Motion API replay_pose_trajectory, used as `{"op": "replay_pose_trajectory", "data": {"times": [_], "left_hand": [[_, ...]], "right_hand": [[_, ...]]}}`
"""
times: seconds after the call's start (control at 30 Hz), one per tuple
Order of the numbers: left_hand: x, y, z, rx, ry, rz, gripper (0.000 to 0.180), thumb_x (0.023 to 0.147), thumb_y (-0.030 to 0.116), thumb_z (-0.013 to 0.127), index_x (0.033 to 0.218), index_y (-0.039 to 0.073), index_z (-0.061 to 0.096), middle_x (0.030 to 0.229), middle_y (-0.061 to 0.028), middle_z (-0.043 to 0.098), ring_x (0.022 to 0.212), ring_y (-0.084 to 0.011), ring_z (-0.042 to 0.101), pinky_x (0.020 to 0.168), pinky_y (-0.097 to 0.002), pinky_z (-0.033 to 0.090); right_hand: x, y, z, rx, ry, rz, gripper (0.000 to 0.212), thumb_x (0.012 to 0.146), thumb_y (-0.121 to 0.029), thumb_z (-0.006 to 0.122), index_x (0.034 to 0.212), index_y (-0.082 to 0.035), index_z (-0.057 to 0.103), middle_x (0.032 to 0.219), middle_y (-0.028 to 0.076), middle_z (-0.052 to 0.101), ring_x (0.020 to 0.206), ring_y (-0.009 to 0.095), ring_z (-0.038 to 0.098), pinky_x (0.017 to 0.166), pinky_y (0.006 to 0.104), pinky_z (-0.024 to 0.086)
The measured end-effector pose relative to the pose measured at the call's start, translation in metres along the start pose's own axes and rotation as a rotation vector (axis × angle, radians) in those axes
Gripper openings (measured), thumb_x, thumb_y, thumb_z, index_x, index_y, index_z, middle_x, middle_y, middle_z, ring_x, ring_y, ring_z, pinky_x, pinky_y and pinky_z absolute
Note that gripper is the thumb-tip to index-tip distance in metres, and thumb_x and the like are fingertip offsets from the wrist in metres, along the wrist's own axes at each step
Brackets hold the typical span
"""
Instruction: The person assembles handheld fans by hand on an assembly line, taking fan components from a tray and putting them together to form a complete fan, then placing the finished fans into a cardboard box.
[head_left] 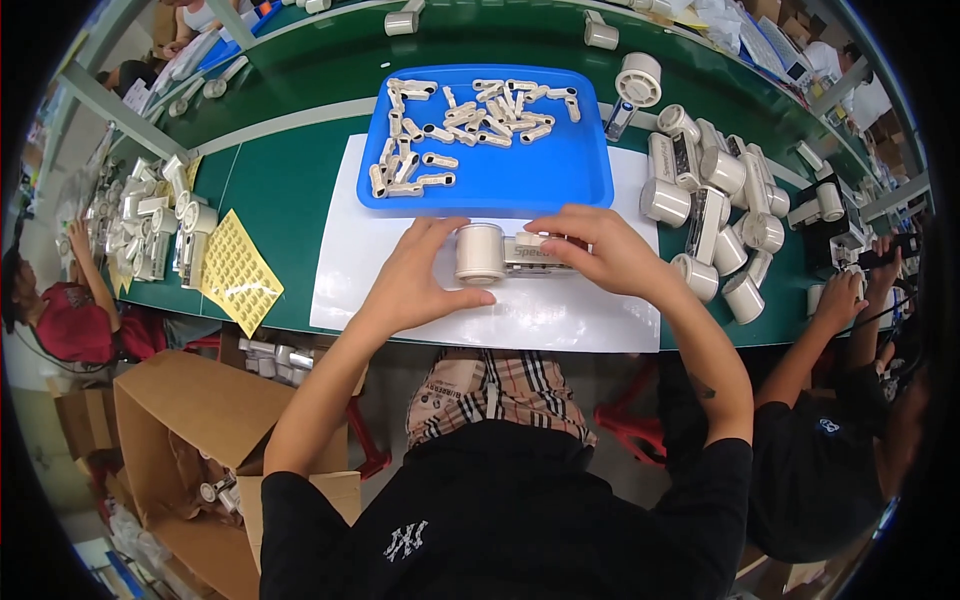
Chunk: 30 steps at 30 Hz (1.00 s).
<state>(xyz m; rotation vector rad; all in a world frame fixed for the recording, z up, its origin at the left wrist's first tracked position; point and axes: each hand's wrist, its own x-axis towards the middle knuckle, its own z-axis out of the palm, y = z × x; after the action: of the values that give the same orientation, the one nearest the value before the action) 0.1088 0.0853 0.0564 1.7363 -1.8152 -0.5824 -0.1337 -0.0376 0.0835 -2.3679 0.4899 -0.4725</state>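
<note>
A white handheld fan [481, 254] with a round head and a greyish handle lies on the white sheet [350, 290] before me. My left hand [420, 275] curves around the left side of its head, fingertips at the far edge, thumb stretched out below. Over the handle, my right hand [590, 245] is closed on a small white part [533, 239], pressed against the handle's far side. The right fingers partly cover the handle and that part. Beyond my hands sits a blue tray [490, 185] with several small white elongated parts [465, 118], some with dark ends.
Many similar fans [725, 170] are heaped at the right, and another fan [638, 80] stands upright behind them. At the left lie a yellow sticker sheet [240, 275] and more fans [150, 220]. A cardboard box [200, 400] is at lower left. Co-workers sit on both sides.
</note>
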Motion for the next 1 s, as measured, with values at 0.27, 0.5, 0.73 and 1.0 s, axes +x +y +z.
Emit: {"op": "replay_pose_trajectory", "data": {"times": [0.27, 0.5, 0.73, 1.0], "left_hand": [[0.014, -0.009, -0.003, -0.236, -0.06, 0.171, 0.06, 0.077, 0.024, 0.08, 0.129, 0.008, 0.055, 0.12, -0.011, 0.061, 0.105, -0.0235, 0.059, 0.092, -0.0349, 0.048], [0.013, -0.012, -0.02, -0.281, -0.257, -0.156, 0.037, 0.091, 0.03, 0.064, 0.116, 0.003, 0.065, 0.106, -0.0107, 0.067, 0.094, -0.0189, 0.061, 0.085, -0.0298, 0.047], [0.002, -0.002, -0.014, -0.26, -0.026, 0.112, 0.051, 0.078, 0.032, 0.078, 0.119, 0.005, 0.062, 0.117, -0.0137, 0.062, 0.112, -0.0281, 0.059, 0.095, -0.0365, 0.046], [0.001, -0.003, 0.0, -0.304, -0.008, 0.193, 0.062, 0.063, 0.017, 0.089, 0.117, 0.007, 0.061, 0.127, -0.0138, 0.06, 0.118, -0.0289, 0.058, 0.099, -0.0368, 0.046]], "right_hand": [[0.0, 0.001, 0.014, 0.037, 0.054, 0.084, 0.015, 0.096, -0.012, 0.055, 0.107, -0.006, 0.064, 0.077, 0.011, 0.064, 0.063, 0.023, 0.062, 0.061, 0.033, 0.048], [0.003, 0.011, 0.001, 0.096, 0.134, 0.275, 0.015, 0.096, -0.018, 0.055, 0.101, -0.007, 0.063, 0.066, 0.01, 0.062, 0.058, 0.021, 0.061, 0.056, 0.0335, 0.046], [-0.01, 0.033, 0.025, -0.286, 0.129, 0.343, 0.02, 0.093, -0.027, 0.057, 0.097, -0.009, 0.066, 0.072, 0.018, 0.066, 0.07, 0.037, 0.064, 0.063, 0.045, 0.051], [-0.022, 0.024, 0.016, -0.363, 0.069, 0.272, 0.024, 0.086, -0.025, 0.067, 0.101, -0.007, 0.067, 0.094, 0.012, 0.063, 0.078, 0.032, 0.065, 0.07, 0.041, 0.052]]}}
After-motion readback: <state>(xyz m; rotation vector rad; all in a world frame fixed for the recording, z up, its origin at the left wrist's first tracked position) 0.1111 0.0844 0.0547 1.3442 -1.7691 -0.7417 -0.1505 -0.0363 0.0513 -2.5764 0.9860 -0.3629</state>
